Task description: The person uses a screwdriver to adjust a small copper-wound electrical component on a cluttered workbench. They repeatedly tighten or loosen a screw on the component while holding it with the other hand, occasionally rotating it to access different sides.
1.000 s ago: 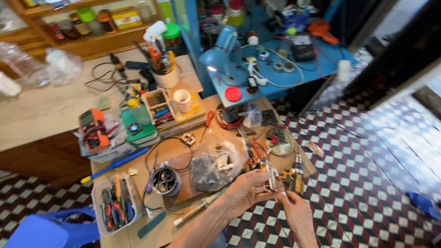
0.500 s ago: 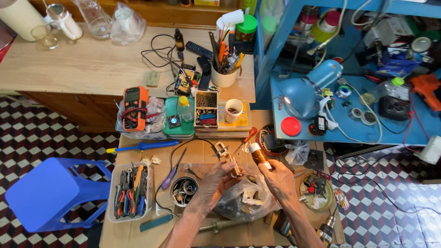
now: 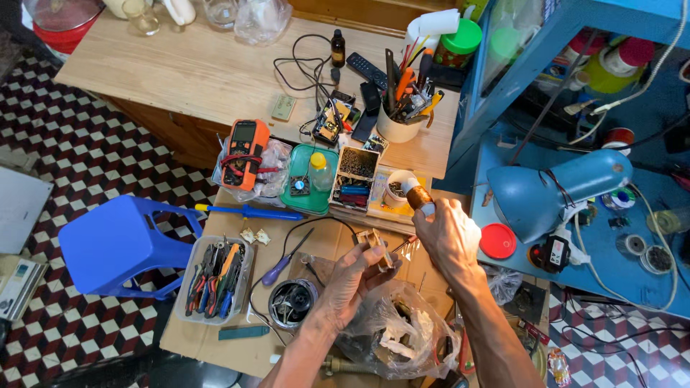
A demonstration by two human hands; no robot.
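L hand (image 3: 352,276) – we see it pinching a small tan part (image 3: 379,248), raised off the cardboard-covered bench (image 3: 237,338), prob. for a close look | R hand (image 3: 447,233) – clamps a copper-wound coil (image 3: 418,195) by fingertips, held up beside blue lamp (image 3: 557,190), likely for light | clear bag of parts (image 3: 395,334) under both wrists | plier tray (image 3: 215,280) well left, within reach.

Right hand (image 3: 447,233) lifted copper coil (image 3: 418,197) higher; left hand (image 3: 350,276) apart.
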